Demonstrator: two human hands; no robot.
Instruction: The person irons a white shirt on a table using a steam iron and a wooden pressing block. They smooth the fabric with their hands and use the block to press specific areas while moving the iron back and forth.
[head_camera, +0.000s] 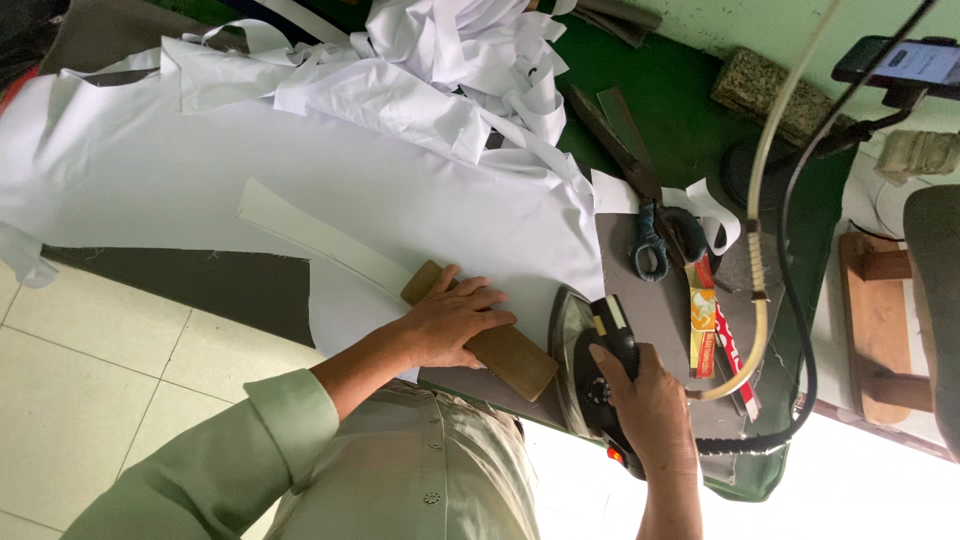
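Green cloth covers the tabletop (690, 110), which stands over a pale tiled floor (90, 370). We see a large white sheet of fabric (150, 180) spread across most of it, with a heap of white fabric strips (470, 50) piled toward the far edge. Our left hand (455, 322) lies flat, fingers spread and released, pressing down on a wooden block (515, 358) near the edge closest to us; a folded white strip (315, 238) runs out from under the block's far end. Just beside the block, our right hand (650, 405) is clenched around the black handle of an iron (580, 345), which rests on a grey pad (655, 310). Scissors (650, 225) with blue-wrapped handles lie on that pad farther from us. A pale hose (765, 250) and a black cable (795, 320) curve to the iron from the right. A phone (900, 62) sits on a stand by the wall.
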